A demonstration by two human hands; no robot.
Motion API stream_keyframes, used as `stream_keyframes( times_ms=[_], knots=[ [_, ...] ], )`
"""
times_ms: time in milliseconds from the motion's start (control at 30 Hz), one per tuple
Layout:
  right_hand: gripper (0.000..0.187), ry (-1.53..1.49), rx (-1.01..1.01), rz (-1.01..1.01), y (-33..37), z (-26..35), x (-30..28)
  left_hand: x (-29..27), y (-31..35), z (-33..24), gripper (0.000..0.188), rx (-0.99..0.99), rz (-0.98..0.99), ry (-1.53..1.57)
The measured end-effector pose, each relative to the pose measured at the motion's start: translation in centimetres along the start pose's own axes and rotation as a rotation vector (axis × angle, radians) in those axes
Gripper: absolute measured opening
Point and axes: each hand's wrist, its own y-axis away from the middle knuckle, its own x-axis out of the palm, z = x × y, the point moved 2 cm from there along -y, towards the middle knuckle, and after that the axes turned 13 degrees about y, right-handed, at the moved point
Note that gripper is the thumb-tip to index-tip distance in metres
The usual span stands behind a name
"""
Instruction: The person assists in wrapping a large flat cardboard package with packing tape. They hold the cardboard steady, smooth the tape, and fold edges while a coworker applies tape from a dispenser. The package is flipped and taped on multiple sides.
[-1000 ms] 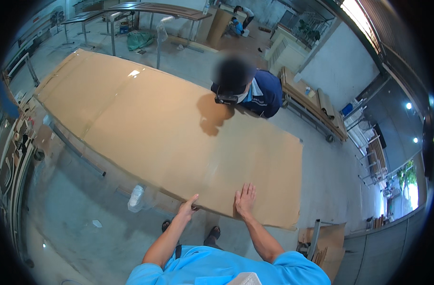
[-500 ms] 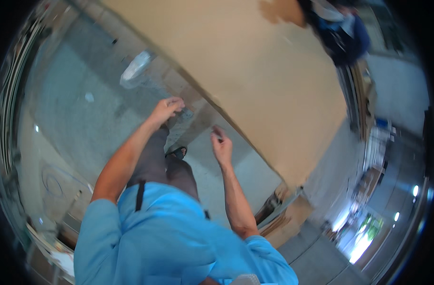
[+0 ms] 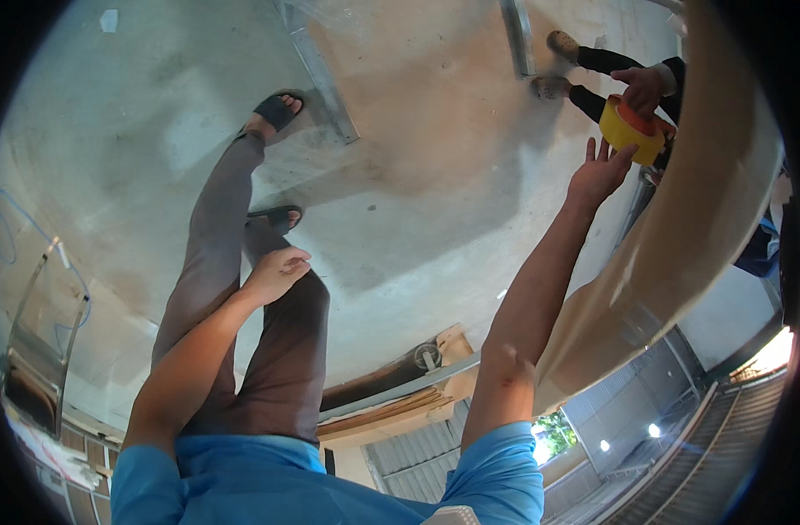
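Note:
My right hand [image 3: 599, 179] reaches out at the upper right with its fingers spread. One fingertip is at the lower edge of a yellow tape roll [image 3: 628, 140], and whether it touches cannot be told. Another person's hand [image 3: 643, 89] is at the roll's orange core from the far side. Over my thigh, my left hand [image 3: 277, 276] has its fingers loosely curled together, with nothing visible in them.
A large tan board [image 3: 671, 254] rises edge-on along the right, close to my right forearm. A metal bar [image 3: 321, 83] lies on the floor ahead, with another metal bar [image 3: 517, 39] farther right. The co-worker's shoe [image 3: 550, 87] is near that one. A metal frame [image 3: 45, 332] stands at the left.
My view has swung, and the board now shows edge-on at the right. My right hand has stretched out to the yellow tape roll. My left hand has dropped over my thigh.

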Motion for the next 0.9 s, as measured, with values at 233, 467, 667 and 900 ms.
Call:
stream_keyframes(
  times_ms=[233,467,667,900],
  knots=[
    [0.076,-0.182,0.022,-0.181,-1.9,-1.4,1.7,-1.8,0.5,-2.6,0.028,-0.165,-0.122,0.341],
    [0.057,-0.587,0.188,0.151,-5.0,-1.8,-2.1,-2.4,0.3,-0.7,0.027,-0.168,-0.093,0.307],
    [0.044,0.003,0.046,-0.005,5.1,0.3,0.5,-0.4,2.0,-10.6,0.018,0.302,-0.045,0.131],
    [0.035,-0.018,0.212,0.263,27.5,3.4,5.7,3.2,3.2,-26.0,0.065,0.774,-0.059,-0.395]
  ],
)
